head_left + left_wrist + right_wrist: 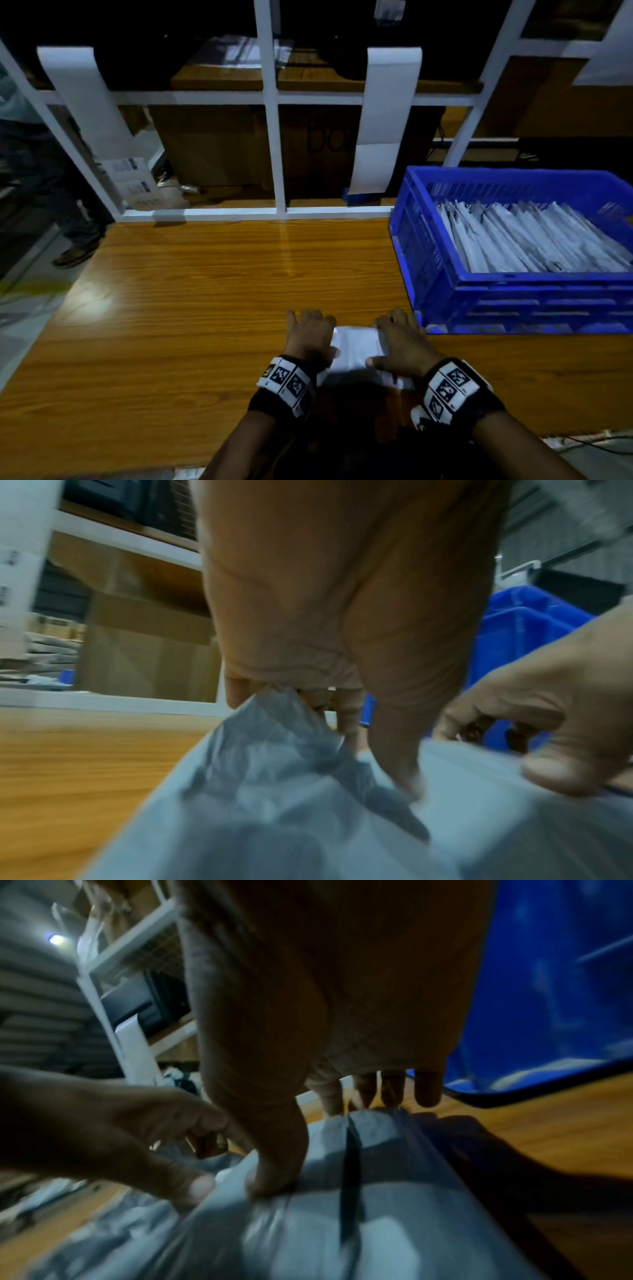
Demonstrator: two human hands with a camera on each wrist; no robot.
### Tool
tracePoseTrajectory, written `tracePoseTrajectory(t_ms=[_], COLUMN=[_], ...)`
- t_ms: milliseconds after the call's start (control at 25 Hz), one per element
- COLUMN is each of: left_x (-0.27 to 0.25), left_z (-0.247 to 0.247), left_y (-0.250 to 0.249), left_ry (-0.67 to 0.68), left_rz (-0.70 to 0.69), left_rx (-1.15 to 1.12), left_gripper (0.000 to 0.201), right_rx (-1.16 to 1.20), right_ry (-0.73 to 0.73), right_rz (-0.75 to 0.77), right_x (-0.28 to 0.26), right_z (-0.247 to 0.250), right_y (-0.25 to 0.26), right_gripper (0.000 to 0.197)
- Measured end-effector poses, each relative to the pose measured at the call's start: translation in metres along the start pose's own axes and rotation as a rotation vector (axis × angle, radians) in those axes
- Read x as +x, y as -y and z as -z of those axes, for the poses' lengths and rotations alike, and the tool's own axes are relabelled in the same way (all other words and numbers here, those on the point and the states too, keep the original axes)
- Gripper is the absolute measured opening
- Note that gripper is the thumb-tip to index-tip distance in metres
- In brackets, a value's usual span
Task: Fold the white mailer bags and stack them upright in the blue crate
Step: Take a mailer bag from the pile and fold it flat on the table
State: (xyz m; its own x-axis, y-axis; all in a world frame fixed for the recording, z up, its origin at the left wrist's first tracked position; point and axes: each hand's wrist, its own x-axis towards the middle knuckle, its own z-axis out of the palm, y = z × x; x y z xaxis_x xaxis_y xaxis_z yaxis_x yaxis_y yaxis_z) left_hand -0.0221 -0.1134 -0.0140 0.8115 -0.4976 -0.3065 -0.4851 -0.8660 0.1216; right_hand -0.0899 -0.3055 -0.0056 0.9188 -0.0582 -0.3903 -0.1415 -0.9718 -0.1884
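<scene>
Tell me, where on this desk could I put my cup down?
Left of the left hand, the wooden table is bare up to the white frame. The blue crate, packed with folded bags, crowds the right; the mailer bag lies between both hands.

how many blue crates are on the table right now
1. The blue crate sits on the wooden table, right of both hands, holding upright white mailer bags. None else shows.

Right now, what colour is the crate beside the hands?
Blue crate, clearest in the head view.
</scene>
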Motion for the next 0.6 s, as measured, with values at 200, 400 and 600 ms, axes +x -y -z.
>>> tracePoseTrajectory(t_ms=[200,400,600], left_x=[-0.013,-0.038,-0.046], left_z=[0.016,0.040,0.042], left_y=[-0.037,-0.077,-0.163], left_ry=[-0.172,-0.384,-0.688], left_rz=[-0.065,-0.194,-0.267], left_rx=[-0.100,-0.268,-0.534], left_gripper=[0.020,0.011,0.033], right_rx=[0.344,0.227,0.143], right_ry=[-0.016,-0.284,-0.569], right_rz=[-0.041,0.181,0.163], right_x=[-0.035,-0.107,-0.181], right_z=[0.016,0.046,0.068], right_y=[-0.024,-0.054,-0.122], right_gripper=[0.063,0.042,0.030])
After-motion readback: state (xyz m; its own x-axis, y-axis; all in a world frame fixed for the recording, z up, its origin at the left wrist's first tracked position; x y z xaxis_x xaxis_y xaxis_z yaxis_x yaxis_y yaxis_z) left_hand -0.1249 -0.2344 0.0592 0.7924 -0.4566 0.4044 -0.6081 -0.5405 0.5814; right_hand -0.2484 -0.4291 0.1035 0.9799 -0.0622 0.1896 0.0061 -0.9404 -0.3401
